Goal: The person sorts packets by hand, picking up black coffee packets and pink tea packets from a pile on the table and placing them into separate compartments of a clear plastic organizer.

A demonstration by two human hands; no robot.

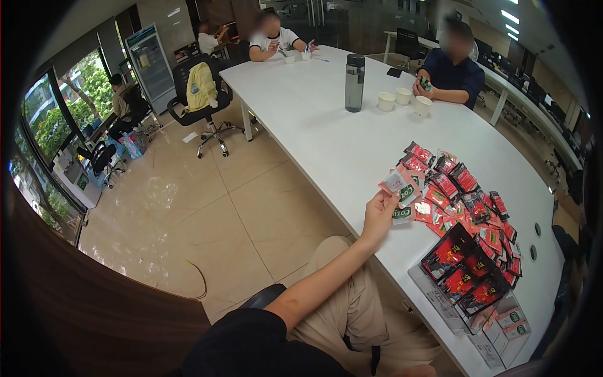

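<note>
My left hand [380, 213] is closed on several pink and white sachets [396, 183] with green labels, held over the table's near edge. Just beyond it lies a pile of red and black packets [445, 186] mixed with pink sachets [425, 210]. To the right of my left hand, a clear organizer [433, 300] stands at the table edge. Red and black packets [460, 279] stand upright in its upper compartments, and pink and white sachets [510, 319] sit in a lower one. My right hand is not in view.
The white table [301, 119] carries a grey bottle [354, 85], several paper cups [385, 101] and a phone [394, 72]. Two people sit at its far side, one holding a small green item. An office chair [201, 94] with a yellow garment stands left of the table.
</note>
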